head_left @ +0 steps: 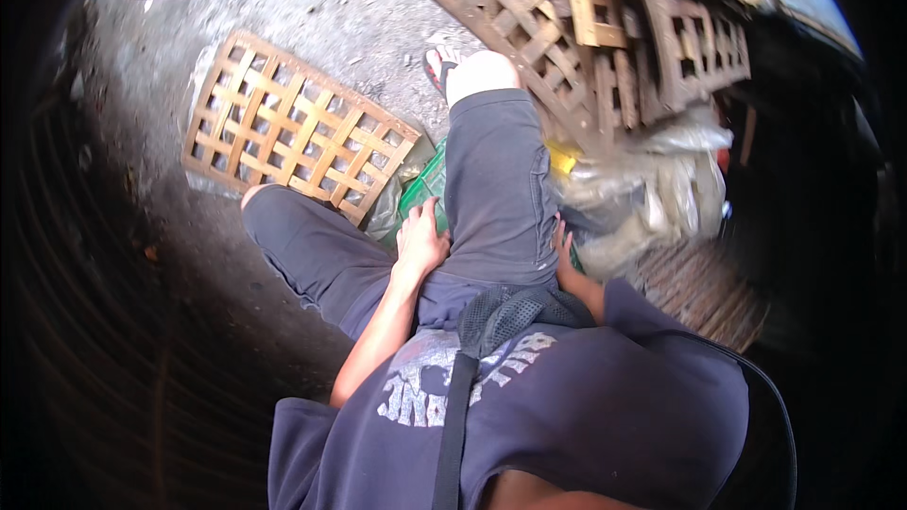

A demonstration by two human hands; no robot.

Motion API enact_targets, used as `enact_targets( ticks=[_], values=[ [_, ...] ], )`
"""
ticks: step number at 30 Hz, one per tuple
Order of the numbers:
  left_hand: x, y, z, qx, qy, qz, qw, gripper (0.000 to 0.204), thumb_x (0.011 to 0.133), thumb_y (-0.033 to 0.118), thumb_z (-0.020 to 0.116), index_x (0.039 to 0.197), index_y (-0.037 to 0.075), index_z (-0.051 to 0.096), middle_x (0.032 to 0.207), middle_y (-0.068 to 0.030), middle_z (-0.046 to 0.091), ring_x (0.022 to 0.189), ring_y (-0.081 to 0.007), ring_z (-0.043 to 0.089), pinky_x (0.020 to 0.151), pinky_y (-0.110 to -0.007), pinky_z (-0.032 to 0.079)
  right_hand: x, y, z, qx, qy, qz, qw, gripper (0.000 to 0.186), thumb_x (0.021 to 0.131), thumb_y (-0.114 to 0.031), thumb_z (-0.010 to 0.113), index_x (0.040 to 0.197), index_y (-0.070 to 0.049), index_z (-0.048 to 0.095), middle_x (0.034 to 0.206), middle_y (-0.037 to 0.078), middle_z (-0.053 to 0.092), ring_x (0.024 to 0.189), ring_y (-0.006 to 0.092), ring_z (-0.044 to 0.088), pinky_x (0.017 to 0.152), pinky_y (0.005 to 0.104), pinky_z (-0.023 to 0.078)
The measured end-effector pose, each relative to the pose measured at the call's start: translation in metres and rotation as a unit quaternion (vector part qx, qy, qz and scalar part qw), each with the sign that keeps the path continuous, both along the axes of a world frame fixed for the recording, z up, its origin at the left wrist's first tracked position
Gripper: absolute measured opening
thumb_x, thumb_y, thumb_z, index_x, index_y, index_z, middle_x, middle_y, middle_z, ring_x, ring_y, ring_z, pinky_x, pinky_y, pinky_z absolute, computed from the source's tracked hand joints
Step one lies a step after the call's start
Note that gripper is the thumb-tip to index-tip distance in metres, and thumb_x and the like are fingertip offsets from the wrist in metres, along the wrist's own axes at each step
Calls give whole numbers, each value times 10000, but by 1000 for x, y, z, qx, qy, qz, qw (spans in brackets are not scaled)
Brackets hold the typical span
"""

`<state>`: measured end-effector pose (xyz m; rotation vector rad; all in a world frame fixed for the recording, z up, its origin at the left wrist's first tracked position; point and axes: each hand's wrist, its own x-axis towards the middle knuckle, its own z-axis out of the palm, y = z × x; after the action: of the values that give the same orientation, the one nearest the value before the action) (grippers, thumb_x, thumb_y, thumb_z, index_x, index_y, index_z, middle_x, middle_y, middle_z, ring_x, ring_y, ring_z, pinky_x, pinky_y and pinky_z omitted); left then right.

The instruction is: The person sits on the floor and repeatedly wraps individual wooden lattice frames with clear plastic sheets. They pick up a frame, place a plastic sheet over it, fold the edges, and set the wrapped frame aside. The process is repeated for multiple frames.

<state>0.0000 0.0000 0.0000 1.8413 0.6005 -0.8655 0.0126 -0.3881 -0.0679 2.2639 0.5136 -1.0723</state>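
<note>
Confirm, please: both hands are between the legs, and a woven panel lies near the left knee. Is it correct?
Not quite: in the head view, only the left hand is between the legs; the right hand is outside the right thigh.

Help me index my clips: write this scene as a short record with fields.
Left hand: fingers bent, beside the inner right thigh and a green item; grip unclear
Right hand: partly hidden at the outer right thigh; grip unclear
Left side: woven lattice panel, plastic visible through its gaps
Upper right: piled lattice panels
Right side: clear plastic, above a slatted brown surface
</note>
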Motion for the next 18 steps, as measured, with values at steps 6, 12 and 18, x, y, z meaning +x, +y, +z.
enact_targets(
  ticks=[6,12,18],
  values=[
    [-5,-35,-62,64,-181,164,968,454,713,-3,519,1162,-36,460,1032,-256,528,968,-399,540,856,-439,441,13,-5,39,201,-16,82,976,546,904,-235,277,1428,-100,210,1470,169,211,1274,351,361,1009,396,340],
    [-14,-25,-50,10,-119,230,966,375,801,72,567,1168,38,495,1007,-180,614,976,-317,590,843,-388,462,157,76,100,513,79,-263,813,411,925,-161,416,1308,-13,432,1255,175,527,1130,202,521,959,322,396],
    [-30,-18,-45,-105,-201,294,929,351,879,25,494,1229,30,469,1045,-102,581,974,-165,557,865,-277,437,125,145,77,623,-101,-177,755,415,830,-99,536,1236,-17,500,1215,231,522,1084,353,541,967,397,401]
  ],
)
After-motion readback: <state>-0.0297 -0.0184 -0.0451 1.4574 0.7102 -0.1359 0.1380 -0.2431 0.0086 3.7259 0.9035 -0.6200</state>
